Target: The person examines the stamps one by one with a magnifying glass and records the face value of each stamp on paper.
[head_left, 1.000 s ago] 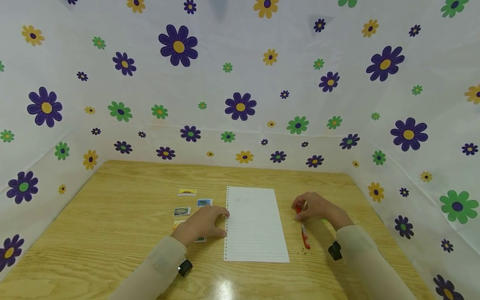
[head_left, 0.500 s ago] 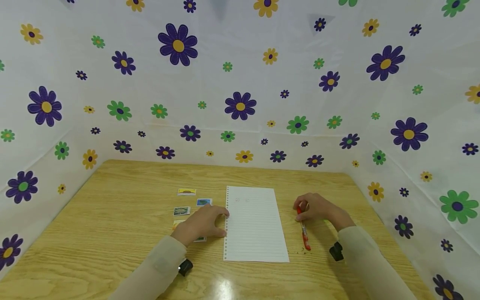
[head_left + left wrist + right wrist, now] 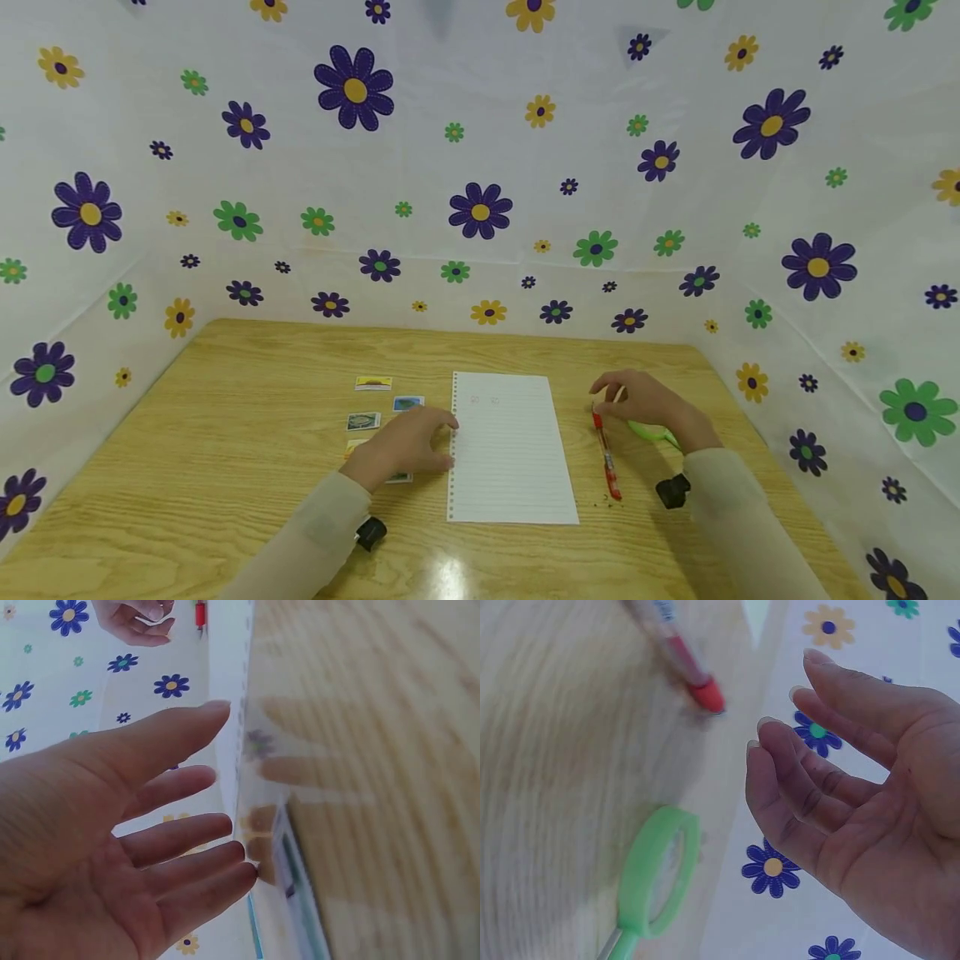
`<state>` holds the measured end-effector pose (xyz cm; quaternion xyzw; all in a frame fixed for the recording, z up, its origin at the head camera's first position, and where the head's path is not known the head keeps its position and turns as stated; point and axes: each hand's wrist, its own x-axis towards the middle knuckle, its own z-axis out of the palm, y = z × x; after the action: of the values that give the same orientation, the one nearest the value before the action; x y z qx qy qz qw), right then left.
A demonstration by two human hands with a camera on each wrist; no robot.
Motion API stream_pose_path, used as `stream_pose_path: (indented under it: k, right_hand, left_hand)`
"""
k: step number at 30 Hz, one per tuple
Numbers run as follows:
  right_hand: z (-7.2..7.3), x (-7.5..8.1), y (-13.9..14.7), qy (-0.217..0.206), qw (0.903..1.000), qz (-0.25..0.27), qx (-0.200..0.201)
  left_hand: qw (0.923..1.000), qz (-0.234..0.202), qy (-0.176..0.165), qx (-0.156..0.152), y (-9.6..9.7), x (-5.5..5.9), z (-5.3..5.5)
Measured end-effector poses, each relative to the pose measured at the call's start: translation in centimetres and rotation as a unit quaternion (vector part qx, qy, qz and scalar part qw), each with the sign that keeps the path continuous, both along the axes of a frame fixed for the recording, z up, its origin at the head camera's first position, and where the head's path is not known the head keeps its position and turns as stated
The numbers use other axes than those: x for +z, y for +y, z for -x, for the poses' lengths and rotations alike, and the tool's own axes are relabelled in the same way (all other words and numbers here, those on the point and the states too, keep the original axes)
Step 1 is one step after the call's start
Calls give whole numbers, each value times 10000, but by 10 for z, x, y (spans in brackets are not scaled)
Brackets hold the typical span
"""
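In the head view my left hand [image 3: 405, 446] rests at the left edge of a lined, punched sheet of paper [image 3: 513, 462], its fingers relaxed. Two small faint drawings mark the sheet near its top. A red pen [image 3: 608, 462] lies on the table right of the paper. Just above its far end hovers my right hand [image 3: 651, 402], fingers loosely bent. The right wrist view shows a gap between that hand [image 3: 855, 787] and the pen [image 3: 686, 664]. Beneath the right wrist lies a green-rimmed thing [image 3: 634, 881] resembling a magnifying glass.
Several small picture cards, among them a yellow one [image 3: 373, 383] and a green one [image 3: 363, 422], lie left of the paper; my left hand partly covers some. Small dark crumbs [image 3: 607, 503] sit by the pen's near end. A flowered cloth [image 3: 480, 275] walls the wooden table [image 3: 247, 450].
My right hand has let go of the pen's far end and risen slightly away, uncovering more of the pen and the green thing. The left hand stays at the paper.
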<state>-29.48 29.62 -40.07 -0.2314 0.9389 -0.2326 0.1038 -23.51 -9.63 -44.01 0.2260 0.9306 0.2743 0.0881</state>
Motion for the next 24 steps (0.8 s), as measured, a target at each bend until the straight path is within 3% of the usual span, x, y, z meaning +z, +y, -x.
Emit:
stream_pose_path:
  k: [6,16,24]
  right_hand:
    - [-7,10,2,140,9997,180,-134]
    - [-20,18,8,405,9979,309,-396]
    - [-29,20,21,418,9951,625,-637]
  left_hand:
    - [9991,-139,166,351,-16,6,4]
    - [9965,-238,321,739,-75,13,11]
    - [9943,-194,343,991,-105,7,13]
